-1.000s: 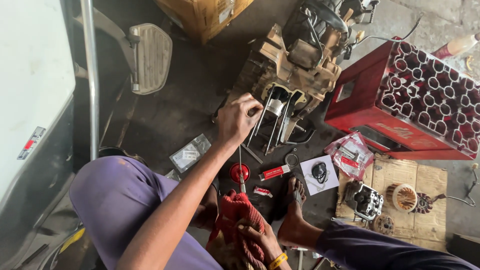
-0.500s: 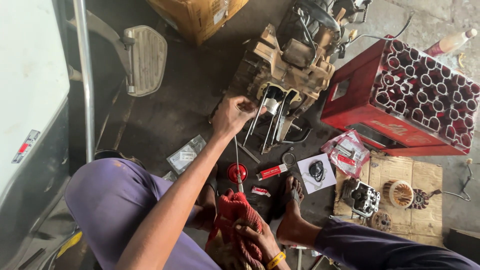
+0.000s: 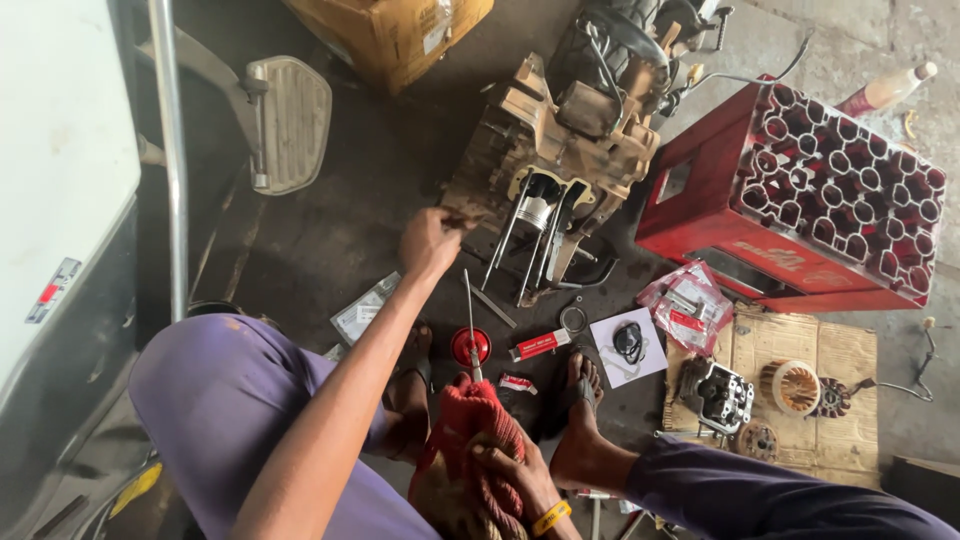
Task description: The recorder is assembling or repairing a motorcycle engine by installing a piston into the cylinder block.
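- Reaching further up, the left hand [image 3: 432,240] now pinches something small at the engine block [image 3: 545,150], centre frame; it could drop among floor clutter.
- Lower centre, the right hand [image 3: 505,480] grips a red rag [image 3: 470,420] around a screwdriver [image 3: 468,315], which might slip.

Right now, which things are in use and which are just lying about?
In use:
left hand at the engine block
right hand holding red rag and screwdriver

Lying about:
red crate
cardboard box
plastic packets
cylinder head

Red bottle crate [image 3: 800,195], cardboard box [image 3: 385,35], footboard [image 3: 290,122], cylinder head [image 3: 722,393], red tube [image 3: 540,346]
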